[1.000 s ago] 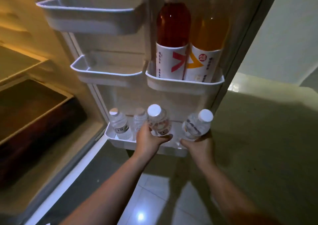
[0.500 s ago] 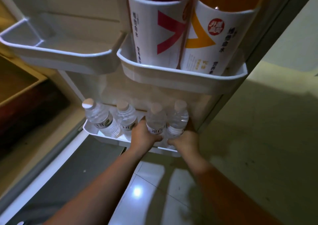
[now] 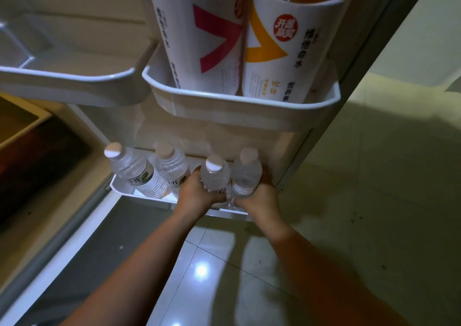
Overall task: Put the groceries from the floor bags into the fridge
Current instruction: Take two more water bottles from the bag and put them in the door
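Your left hand (image 3: 197, 196) is wrapped around a small clear plastic water bottle with a white cap (image 3: 215, 173), fingers closed on its lower body, and your right hand (image 3: 259, 196) grips a second small clear water bottle (image 3: 247, 173) just to its right in the same way. Both bottles stand upright and touching each other at the right end of the white plastic bottom door shelf (image 3: 129, 191) of the open fridge door. To their left in the same shelf sit two more small clear water bottles: the far-left one (image 3: 132, 168) leans to the left, and the one beside it (image 3: 172, 166) stands nearly upright, just beside your left hand. Above, the white middle door shelf on the right (image 3: 239, 111) carries two tall bottles side by side and touching, one with a white label bearing a pink mark (image 3: 199, 38), the other with a white label bearing an orange mark (image 3: 279, 41). A further white door shelf (image 3: 74, 78) hangs to the left of that one. Glossy pale floor tiles (image 3: 204, 270) lie beneath your forearms.
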